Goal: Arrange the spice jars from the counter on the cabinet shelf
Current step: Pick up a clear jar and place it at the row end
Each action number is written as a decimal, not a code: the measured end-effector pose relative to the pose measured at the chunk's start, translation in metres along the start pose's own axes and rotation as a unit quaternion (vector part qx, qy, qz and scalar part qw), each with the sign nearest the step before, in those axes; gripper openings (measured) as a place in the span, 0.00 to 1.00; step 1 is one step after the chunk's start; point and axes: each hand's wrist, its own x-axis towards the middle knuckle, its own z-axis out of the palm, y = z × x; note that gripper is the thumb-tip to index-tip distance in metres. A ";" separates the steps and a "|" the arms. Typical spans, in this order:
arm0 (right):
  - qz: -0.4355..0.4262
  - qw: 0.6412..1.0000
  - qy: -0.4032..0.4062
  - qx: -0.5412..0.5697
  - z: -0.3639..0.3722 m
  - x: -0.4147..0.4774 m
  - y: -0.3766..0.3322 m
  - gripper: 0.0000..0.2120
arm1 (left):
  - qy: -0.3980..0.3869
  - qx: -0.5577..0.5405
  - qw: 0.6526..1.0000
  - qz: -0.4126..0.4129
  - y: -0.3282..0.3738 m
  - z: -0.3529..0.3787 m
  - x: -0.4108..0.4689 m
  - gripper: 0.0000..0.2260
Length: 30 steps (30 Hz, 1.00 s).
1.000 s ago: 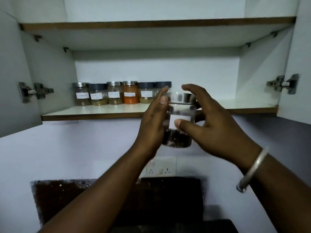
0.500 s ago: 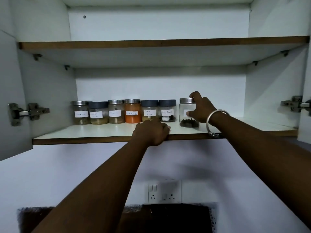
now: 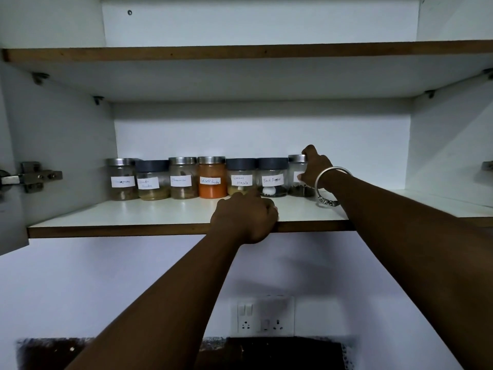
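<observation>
The right hand (image 3: 316, 169) has the last jar (image 3: 294, 168) in its grip, thumb pressed to the front glass and fingers curled round behind the brushed steel lid. That jar stands upright on the shelf (image 3: 133, 213), at the right end of the row and just beside the dark-lidded pepper jar (image 3: 272, 177). It is a squat, clear cylinder with a coarse dark layer in the bottom; the thumb hides part of its white paper label.

Six more jars of the same shape stand shoulder to shoulder to its left, toward the back of the shelf. Some have steel lids and others matt dark plastic, and each wears a handwritten paper strip. The orange jar (image 3: 212, 177) is nearly full of fine powder.

The left hand (image 3: 244, 217) curls its fingers over the shelf's raw brown front edge and holds the board, which is smooth, glossy white on top. A plain metal bangle (image 3: 334, 169) rings the right wrist.
</observation>
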 end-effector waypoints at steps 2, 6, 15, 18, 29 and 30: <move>0.002 1.000 0.001 0.009 0.003 0.004 0.001 0.28 | 0.004 0.003 1.000 0.001 0.000 0.001 0.000 0.22; -0.004 1.000 -0.001 0.006 0.001 0.006 0.004 0.31 | 0.005 0.002 1.000 0.000 0.001 0.001 -0.001 0.25; 0.081 0.977 -0.182 -0.072 -0.012 -0.044 -0.008 0.57 | 0.029 -0.023 0.999 0.007 0.002 -0.005 -0.005 0.18; 0.033 0.955 -0.261 -0.138 -0.018 -0.076 -0.023 0.39 | 0.049 -0.025 0.999 0.005 0.004 -0.007 -0.007 0.18; -0.150 0.962 -0.119 -0.197 -0.031 -0.230 -0.047 0.35 | 0.069 -0.099 0.992 0.020 0.022 -0.017 -0.056 0.18; -0.176 0.965 -0.097 -0.170 -0.030 -0.249 -0.052 0.36 | 0.088 -0.119 0.988 0.041 0.027 -0.015 -0.070 0.20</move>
